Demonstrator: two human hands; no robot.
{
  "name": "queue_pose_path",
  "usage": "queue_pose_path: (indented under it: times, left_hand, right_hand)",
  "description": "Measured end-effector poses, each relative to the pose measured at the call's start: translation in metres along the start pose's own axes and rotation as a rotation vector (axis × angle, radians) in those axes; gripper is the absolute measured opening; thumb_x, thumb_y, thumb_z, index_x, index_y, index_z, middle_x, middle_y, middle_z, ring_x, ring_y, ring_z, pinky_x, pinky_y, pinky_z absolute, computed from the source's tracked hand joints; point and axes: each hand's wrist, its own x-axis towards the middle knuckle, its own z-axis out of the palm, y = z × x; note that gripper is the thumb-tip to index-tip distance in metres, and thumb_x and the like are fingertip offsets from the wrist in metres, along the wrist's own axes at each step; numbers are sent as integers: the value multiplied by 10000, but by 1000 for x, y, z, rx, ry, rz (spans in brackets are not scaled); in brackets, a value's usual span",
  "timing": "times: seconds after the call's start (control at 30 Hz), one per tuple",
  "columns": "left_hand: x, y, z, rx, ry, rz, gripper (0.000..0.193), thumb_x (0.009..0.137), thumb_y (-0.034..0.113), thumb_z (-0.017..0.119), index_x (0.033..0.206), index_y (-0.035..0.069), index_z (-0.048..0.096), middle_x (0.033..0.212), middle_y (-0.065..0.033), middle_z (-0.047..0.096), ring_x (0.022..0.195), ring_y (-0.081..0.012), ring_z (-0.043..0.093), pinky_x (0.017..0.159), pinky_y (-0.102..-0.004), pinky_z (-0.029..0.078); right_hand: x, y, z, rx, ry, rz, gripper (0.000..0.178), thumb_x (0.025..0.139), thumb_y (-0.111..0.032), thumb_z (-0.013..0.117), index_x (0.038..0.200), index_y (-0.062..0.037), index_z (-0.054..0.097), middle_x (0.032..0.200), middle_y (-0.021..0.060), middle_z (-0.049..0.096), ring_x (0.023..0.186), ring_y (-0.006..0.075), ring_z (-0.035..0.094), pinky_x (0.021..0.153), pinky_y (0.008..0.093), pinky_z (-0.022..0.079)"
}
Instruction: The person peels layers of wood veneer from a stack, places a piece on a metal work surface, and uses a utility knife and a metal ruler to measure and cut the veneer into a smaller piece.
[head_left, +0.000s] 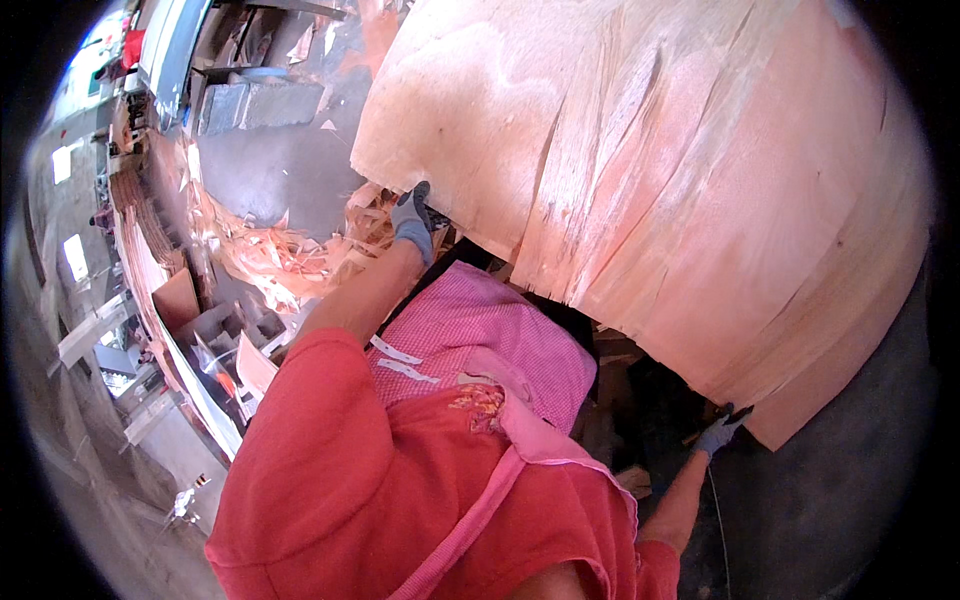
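A wide, thin sheet of wood veneer [480, 130] spreads across the upper right, pale with pinkish streaks. Long splits run through it from the near edge. My left hand [411, 217], in a grey-blue glove, grips the near edge close to its left corner, thumb on top and the other fingers hidden beneath. Far to the right, my right hand [718, 434], gloved in grey with dark fingertips, pinches the same edge near the right corner. Between the two hands the edge hangs in front of my pink checked apron.
Torn veneer scraps [270, 255] lie heaped on the floor at the left. Beyond them are grey blocks [250, 106]. Stacked veneer sheets [140, 230] stand farther left. A thin cord [720, 520] hangs below my right hand.
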Motion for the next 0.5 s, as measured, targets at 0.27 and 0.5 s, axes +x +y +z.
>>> queue_pose_path:
  times: [0.27,0.5]
  left_hand:
    - [19,-11,-17,-25,-103,37,182,900,223,657,985,62,651,866,-129,693,663,-257,670,577,-411,571]
    - [107,-9,-61,236,-304,-222,480,999,500,439,1211,89,568,1020,-128,664,789,-290,653,715,-401,572]
  right_hand:
    - [-6,30,23,162,-15,105,578,1025,-176,473,1553,-119,247,1534,204,362,1309,345,480,1079,420,398]
    - [2,1,21,8,-19,149,557,994,-297,553,1486,-91,393,1435,141,517,1208,250,543,1005,373,432]
